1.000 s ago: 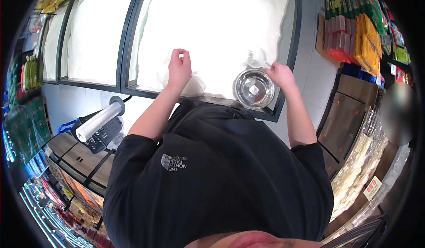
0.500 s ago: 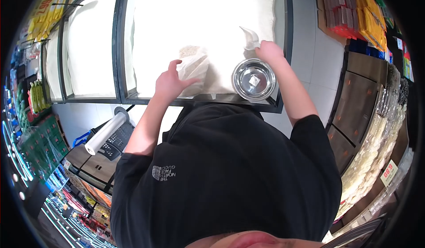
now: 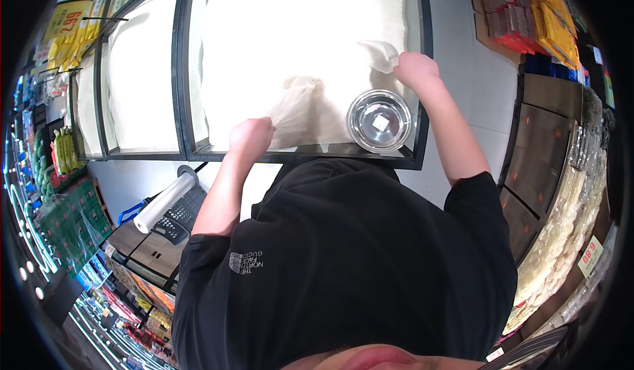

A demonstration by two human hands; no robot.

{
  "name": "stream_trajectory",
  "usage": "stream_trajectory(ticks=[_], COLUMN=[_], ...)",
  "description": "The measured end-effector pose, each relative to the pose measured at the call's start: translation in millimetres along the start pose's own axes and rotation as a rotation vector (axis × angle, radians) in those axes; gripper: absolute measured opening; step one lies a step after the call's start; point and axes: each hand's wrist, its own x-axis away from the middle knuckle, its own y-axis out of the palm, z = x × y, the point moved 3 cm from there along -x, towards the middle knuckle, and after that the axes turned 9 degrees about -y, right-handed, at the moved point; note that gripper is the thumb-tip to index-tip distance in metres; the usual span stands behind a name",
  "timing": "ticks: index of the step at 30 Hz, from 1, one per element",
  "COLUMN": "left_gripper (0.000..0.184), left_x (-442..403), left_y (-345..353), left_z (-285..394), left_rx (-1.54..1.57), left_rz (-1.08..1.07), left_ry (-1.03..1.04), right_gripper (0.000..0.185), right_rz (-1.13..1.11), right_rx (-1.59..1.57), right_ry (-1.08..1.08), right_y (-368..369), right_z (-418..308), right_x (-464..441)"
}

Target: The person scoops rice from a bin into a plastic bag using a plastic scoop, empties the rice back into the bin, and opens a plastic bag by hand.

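In the near part of the big front bin [image 3: 422,20], over a heap of white food [image 3: 264,26], a thin see-through plastic bag [image 3: 297,104]. Pulled out long and slanted, with a fat, bunched end up and away from the body and a thin, squeezed end down by the left hand [image 3: 251,137]. Too bright to tell whether resting on the heap or just above. At the thin end, left fingers curled in and pressed together, pinching the gathered plastic.

To the right of the bag and well apart from it, a pale, see-through scoop [image 3: 380,55] in the right hand [image 3: 417,70]. Right fingers curled tight in a fist around the handle, with the wide part of the scoop sticking out to the left, over the heap.

Just below the scoop, in the near right corner of the bin, a shiny round bowl [image 3: 362,141], with a small white square [image 3: 381,123] in its middle. Around the heap, dark bars for a frame. To the left, another bin [image 3: 142,73] full of bright white food.

Close to the front edge of the bins, a black T-shirt [image 3: 370,258] with gray letters on the chest. Left of the T-shirt, a white roll of bags [image 3: 165,203] beside a black holder [image 3: 173,228] full of little holes.

Farther out, on the left, yellow packets [image 3: 82,43] and a price sign [image 3: 68,20] marked 2.99. On the right, gray floor tiles [image 3: 462,99], brown drawers [image 3: 536,152] and orange-yellow packets [image 3: 555,20].
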Motion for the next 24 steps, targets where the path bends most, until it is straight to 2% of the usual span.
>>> stream_trajectory(ticks=[3,9,13,16,19,21,22,24], left_gripper=[0.026,0.028,0.028,0.025,0.023,0.021,0.02,0.019], left_x=[1.6,1.8,1.6,8.7,12.4,8.5,7.1,2.0], left_y=[-2.8,2.4,8.5,10.6,12.9,23.1,25.3,30.0], left_z=[3.0,2.2,-0.5,2.9,3.2,1.1,0.8,0.0], left_rx=[0.025,0.092,0.134,0.181,0.234,0.202,0.184,0.144], left_rz=[0.037,0.146,0.203,0.323,0.484,0.67,0.765,0.777], left_ry=[-0.008,0.016,0.013,0.006,0.083,0.154,0.193,0.171], right_gripper=[0.032,0.028,0.025,0.025,0.026,0.029,0.032,0.037], right_rz=[0.083,0.076,0.027,0.072,0.047,0.003,0.122,0.368], right_rx=[-0.029,-0.02,-0.006,-0.027,0.005,0.05,0.112,0.243], right_ry=[0.025,0.078,-0.031,-0.05,-0.061,-0.092,-0.132,-0.207], right_y=[3.5,25.0,44.2,57.5,71.4,73.3,66.0,53.6], right_z=[18.7,35.8,22.3,-3.0,-11.7,-18.1,-27.4,-46.8], right_x=[14.9,18.0,0.2,-19.4,-54.5,-67.5,-61.7,-43.7])
